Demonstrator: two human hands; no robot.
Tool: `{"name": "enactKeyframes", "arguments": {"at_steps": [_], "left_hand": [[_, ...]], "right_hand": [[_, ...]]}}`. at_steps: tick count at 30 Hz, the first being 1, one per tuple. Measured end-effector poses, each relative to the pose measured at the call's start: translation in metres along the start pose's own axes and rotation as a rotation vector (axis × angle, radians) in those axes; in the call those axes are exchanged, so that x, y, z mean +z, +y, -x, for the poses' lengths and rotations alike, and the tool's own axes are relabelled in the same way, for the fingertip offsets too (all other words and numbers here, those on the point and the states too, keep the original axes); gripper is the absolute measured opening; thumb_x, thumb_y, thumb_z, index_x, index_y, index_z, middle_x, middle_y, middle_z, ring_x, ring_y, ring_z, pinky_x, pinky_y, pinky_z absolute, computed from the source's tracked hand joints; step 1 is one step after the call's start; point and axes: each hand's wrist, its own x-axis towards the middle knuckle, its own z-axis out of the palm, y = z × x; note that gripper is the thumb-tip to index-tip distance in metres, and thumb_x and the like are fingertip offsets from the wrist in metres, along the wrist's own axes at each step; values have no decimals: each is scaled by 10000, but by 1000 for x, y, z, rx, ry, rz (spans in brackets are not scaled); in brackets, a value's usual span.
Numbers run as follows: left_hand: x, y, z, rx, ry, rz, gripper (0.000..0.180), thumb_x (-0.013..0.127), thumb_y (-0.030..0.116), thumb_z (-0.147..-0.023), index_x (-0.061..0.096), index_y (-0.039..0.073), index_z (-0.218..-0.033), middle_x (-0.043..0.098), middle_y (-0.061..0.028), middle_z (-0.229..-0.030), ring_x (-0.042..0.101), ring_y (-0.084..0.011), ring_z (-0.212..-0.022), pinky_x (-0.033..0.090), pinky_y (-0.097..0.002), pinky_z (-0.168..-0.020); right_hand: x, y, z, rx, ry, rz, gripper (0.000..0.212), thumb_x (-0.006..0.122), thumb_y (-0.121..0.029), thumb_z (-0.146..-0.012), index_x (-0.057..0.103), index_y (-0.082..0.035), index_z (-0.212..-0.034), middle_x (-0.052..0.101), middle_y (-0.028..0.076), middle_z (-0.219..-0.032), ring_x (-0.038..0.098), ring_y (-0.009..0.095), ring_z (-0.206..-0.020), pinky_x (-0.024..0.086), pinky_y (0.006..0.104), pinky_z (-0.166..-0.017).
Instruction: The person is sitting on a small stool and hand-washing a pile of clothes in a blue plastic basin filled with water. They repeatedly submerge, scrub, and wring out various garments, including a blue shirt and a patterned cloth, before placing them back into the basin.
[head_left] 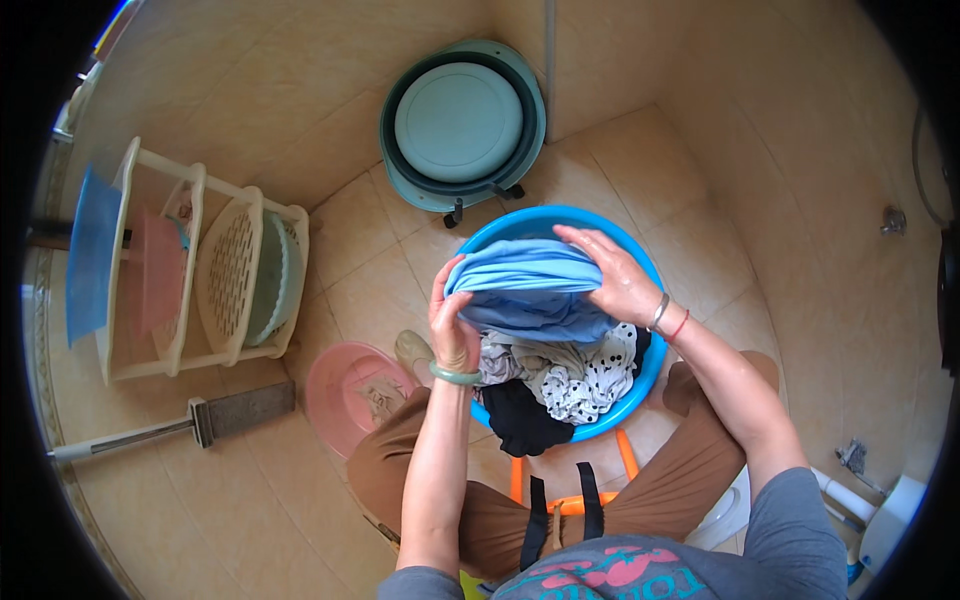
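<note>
A light blue garment (540, 290) is stretched between my two hands above a bright blue basin (652, 380). My left hand (452, 318), with a green bangle at its wrist, is closed on the cloth's left side. My right hand (612, 275) grips the cloth's right side, its thumb and fingers partly hidden by the folds. Under the garment, the basin holds a white cloth with black dots (590, 385), a black cloth (525, 420) and a greyish patterned cloth (500, 358).
To the left stand a pink basin (335, 378), a cream shelf rack (200, 270) with several basins, and a flat mop (245, 412). A green collapsible tub (460, 120) leans against the far wall. An orange stool frame (580, 500) is between my knees; a wall tap (893, 221) is right.
</note>
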Motion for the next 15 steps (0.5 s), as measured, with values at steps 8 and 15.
{"name": "enactKeyframes", "arguments": {"at_steps": [8,15], "left_hand": [[60,-30,2,-574,-135,447,442,560,325,-946,429,243,-1360,518,-22,-912,537,-111,-809,498,-297,-736],[70,-84,1,-219,383,-164,347,534,402,-949,495,175,-689,448,58,-627,431,-58,-569,342,-236,-497]], "right_hand": [[49,-50,22,-248,-190,-228,407,688,-220,-805,555,-85,-1166,565,129,-975,623,314,-862,528,385,-744],[60,-5,9,-430,200,283,123,633,-156,-835,604,-50,-781,585,112,-727,619,251,-612,515,340,-524]]}}
